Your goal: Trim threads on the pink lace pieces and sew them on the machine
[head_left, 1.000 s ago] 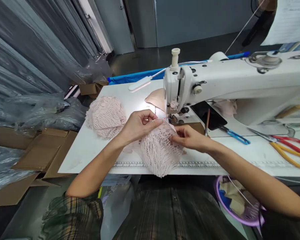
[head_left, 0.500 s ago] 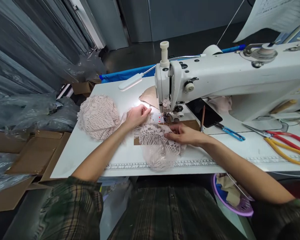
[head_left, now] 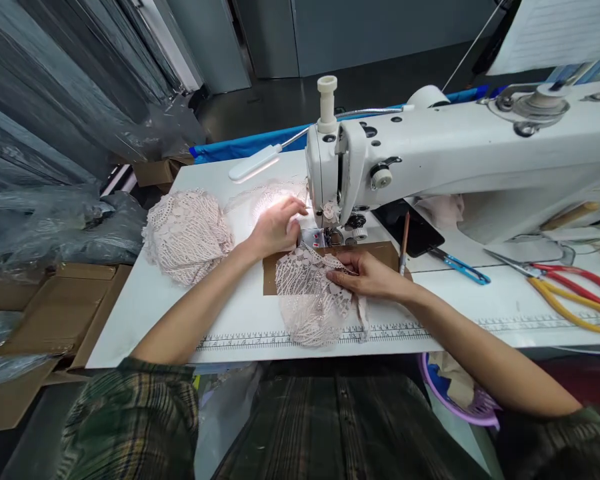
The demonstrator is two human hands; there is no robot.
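A pale pink lace piece (head_left: pixel 317 303) lies in front of the presser foot of a white sewing machine (head_left: pixel 430 147) and drapes toward the table's front edge. My right hand (head_left: pixel 365 273) grips its right side between thumb and fingers. Beyond and to the left of the foot is my left hand (head_left: pixel 279 228), its fingers curled in by the machine head; what they hold, if anything, is hidden. More pink lace (head_left: pixel 265 199) spreads behind that hand under the bright lamp (head_left: pixel 254 164). Brown cardboard (head_left: pixel 270 277) sits flat beneath the front lace.
A bundle of pink lace (head_left: pixel 189 237) rests on the left of the white table (head_left: pixel 145 327). At right are a black phone (head_left: pixel 414 230), a brown pencil-like stick (head_left: pixel 405 243), blue thread snips (head_left: pixel 460 265) and red-and-yellow scissors (head_left: pixel 570 287). Below is a purple basket (head_left: pixel 480 410).
The beige cup-shaped piece behind the needle is out of sight, and lace now lies spread there. My left hand has shifted slightly; my right hand stays on the front lace, which hangs flatter.
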